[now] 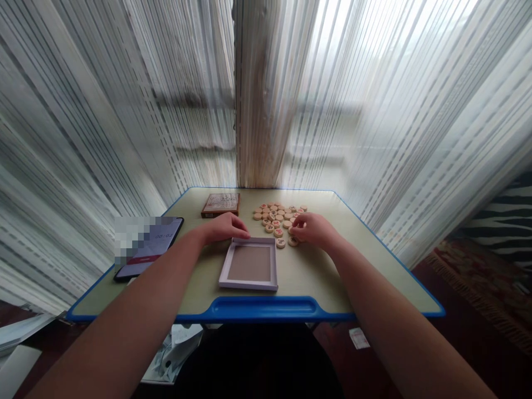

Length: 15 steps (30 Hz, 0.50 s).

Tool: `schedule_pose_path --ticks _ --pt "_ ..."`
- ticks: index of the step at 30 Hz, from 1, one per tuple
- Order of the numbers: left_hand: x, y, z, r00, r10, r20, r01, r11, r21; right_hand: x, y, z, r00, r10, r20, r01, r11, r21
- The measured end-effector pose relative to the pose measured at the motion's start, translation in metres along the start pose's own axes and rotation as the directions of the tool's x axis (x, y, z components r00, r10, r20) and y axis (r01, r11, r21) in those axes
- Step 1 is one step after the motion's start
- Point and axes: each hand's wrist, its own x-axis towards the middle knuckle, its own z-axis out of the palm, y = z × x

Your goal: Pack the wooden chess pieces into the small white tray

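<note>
Round wooden pieces with red or black characters (279,232) lie in a loose heap at the middle of the table, some face up and some blank side up. A shallow open box tray (249,263) with pale walls and a brown bottom sits nearer to me, with nothing in it. My left hand (226,227) rests at the tray's far left corner, its fingers together on the rim. At the right side of the heap is my right hand (311,229), fingers bent in a pinch over the pieces; what lies between the fingertips is too small to tell.
A flat brown box with a printed top (221,203) lies at the back left. A phone (152,249) stands on the left side. The table (374,277) has a blue edge and a blue trough (264,306) at the front. Striped curtains hang behind it.
</note>
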Motion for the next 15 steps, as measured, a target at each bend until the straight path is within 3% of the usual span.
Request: schedule_pose_path --ticks 7,15 --pt "0.0003 0.0052 0.0035 1.000 0.002 -0.023 -0.002 0.999 0.033 0.0013 -0.0010 -0.0016 0.997 0.060 0.050 -0.059 0.998 -0.017" --pt "-0.0009 0.0063 0.0022 1.000 -0.019 -0.004 0.019 1.000 0.011 0.0018 -0.0023 0.0034 0.999 -0.025 -0.021 0.026 0.995 0.095"
